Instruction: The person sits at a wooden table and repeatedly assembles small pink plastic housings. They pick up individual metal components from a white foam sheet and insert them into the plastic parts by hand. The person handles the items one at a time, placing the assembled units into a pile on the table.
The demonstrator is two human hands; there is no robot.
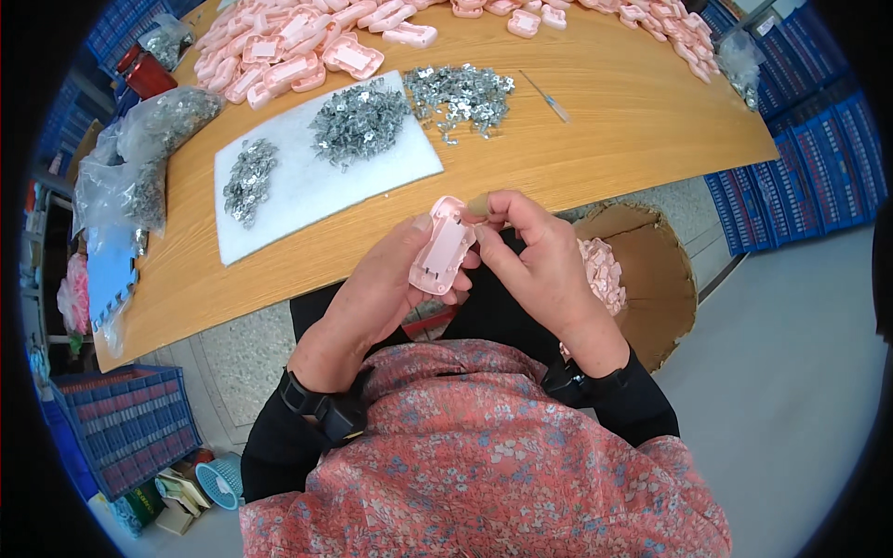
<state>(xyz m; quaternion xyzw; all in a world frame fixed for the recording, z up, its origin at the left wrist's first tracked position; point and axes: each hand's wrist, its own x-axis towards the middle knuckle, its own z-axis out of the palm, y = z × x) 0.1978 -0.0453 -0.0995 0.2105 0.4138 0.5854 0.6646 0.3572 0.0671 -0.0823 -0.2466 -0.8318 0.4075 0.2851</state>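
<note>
A pink plastic casing [445, 246] is held up in front of the table's near edge, its hollow side facing me. My left hand [395, 265] grips it from the left and below, fingers wrapped behind it. At its upper right edge, my right hand [530, 246] has thumb and forefinger brought together, with a tan cover on one fingertip; whatever they pinch is too small to make out. On the table, a white foam sheet [307, 219] carries a small pile of metal clips [249, 181] and a bigger pile of metal pieces [361, 121].
More metal pieces [460, 93] lie beside the sheet, near a thin screwdriver-like tool [546, 97]. Pink casings [288, 51] heap along the far side. Plastic bags of metal parts [153, 130] rest at left. A cardboard drum [656, 288] holding pink pieces [603, 274] stands right; blue crates [126, 423] stand lower left.
</note>
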